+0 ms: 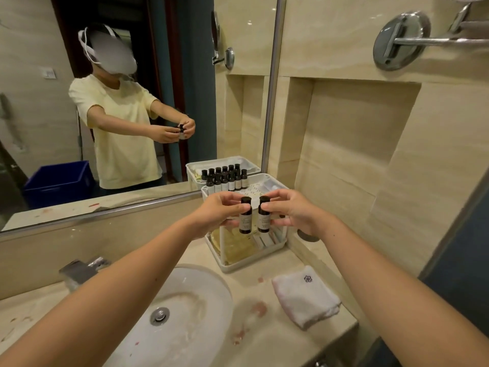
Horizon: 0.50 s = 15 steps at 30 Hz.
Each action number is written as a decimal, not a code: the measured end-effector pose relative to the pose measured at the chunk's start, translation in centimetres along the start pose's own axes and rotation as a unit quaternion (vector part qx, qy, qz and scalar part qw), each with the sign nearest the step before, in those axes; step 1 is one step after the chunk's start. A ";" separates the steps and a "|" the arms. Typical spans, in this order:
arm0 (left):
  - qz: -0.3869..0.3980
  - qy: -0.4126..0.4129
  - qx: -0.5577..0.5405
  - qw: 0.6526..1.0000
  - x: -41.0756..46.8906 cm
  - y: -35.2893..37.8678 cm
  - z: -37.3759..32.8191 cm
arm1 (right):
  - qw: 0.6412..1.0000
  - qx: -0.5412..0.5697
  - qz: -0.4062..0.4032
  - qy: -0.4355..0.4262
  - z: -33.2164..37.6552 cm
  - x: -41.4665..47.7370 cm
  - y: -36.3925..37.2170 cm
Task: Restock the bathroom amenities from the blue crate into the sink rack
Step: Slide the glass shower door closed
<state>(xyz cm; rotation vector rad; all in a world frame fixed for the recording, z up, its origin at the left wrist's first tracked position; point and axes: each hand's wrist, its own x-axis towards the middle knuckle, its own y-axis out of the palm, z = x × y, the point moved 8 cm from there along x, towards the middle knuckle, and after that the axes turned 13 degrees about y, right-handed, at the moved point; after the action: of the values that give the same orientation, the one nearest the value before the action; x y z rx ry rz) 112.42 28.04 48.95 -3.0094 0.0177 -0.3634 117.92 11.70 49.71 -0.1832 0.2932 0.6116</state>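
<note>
Brown bottle [245, 216] in L hand [218, 211] fingertip pinch, 2nd bottle [263, 215] in R hand [296, 211] pinch, both upright by rack [246, 267].

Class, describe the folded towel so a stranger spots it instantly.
From the white sink basin, look right along the counter. Near the white rack lies a folded white towel, the only cloth there, marked with a small dark flower emblem.

the rack [246, 267] stands on the tabletop [264, 340] against the mirror [39, 128], bottles [231, 182] on its top tier; sink [206, 295] front-left of it, towel [304, 298] before it, faucet [79, 271] left of the sink.
</note>
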 end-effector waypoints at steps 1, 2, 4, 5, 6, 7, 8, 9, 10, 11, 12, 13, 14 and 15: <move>-0.002 -0.002 0.001 1.000 1.2 0.1 0.3 | 1.000 -0.004 0.000 -0.001 0.3 0.9 -0.8; -0.005 -0.005 0.003 1.000 2.5 0.2 0.6 | 1.000 -0.006 -0.002 -0.001 0.6 2.0 -1.6; -0.012 -0.009 0.008 1.000 5.1 0.3 1.2 | 1.000 -0.006 -0.001 -0.001 1.4 4.2 -3.3; -0.016 -0.010 0.009 1.000 6.4 0.3 1.5 | 1.000 -0.007 0.003 0.000 1.7 5.4 -4.2; -0.019 -0.011 0.010 1.000 7.6 0.3 1.7 | 1.000 -0.011 0.007 0.001 2.0 6.6 -5.0; -0.024 -0.010 0.011 1.000 8.8 0.2 2.0 | 1.000 -0.017 0.010 0.002 2.2 7.7 -5.8; -0.032 -0.008 0.014 0.999 9.9 0.1 2.2 | 1.000 -0.021 0.013 0.003 2.5 8.8 -6.5; -0.041 -0.007 0.017 0.999 10.9 0.0 2.5 | 1.000 -0.021 0.018 0.004 2.7 9.9 -7.1; -0.049 -0.008 0.023 0.998 11.8 -0.2 2.7 | 1.000 -0.020 0.023 0.006 2.9 10.9 -7.7; -0.058 -0.009 0.031 0.998 12.7 -0.4 3.0 | 0.999 -0.020 0.026 0.007 3.2 11.9 -8.2; -0.064 -0.011 0.039 0.997 13.5 -0.6 3.2 | 0.999 -0.022 0.028 0.010 3.4 12.9 -8.7; -0.070 -0.013 0.047 0.996 14.3 -0.8 3.4 | 0.999 -0.026 0.029 0.013 3.7 13.8 -9.1; -0.077 -0.015 0.053 0.996 15.0 -1.0 3.6 | 0.999 -0.031 0.031 0.015 3.9 14.7 -9.4; -0.083 -0.016 0.056 0.995 15.7 -1.2 3.8 | 0.999 -0.036 0.035 0.017 4.3 15.5 -9.7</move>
<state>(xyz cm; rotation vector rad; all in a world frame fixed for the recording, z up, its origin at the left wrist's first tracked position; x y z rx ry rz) 128.57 29.23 49.10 -2.9127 -0.2493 -0.3203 136.62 13.25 49.54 -0.2543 0.3109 0.6891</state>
